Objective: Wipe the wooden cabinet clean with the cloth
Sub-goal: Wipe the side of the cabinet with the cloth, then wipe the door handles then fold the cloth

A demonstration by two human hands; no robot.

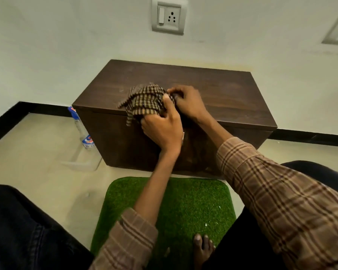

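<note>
White wall [66, 45] — beige floor [37, 162]

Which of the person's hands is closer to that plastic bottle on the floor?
The left hand, gripping the cloth at the cabinet's front edge, is nearer the bottle. The right hand is farther right, over the top.

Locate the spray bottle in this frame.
In the head view, the spray bottle stands on the floor at the left, against the wooden cabinet's left end, near the black skirting.

Brown plaid shirt sleeves [281, 201], dark trousers [27, 230], bare foot [202, 248].
</note>
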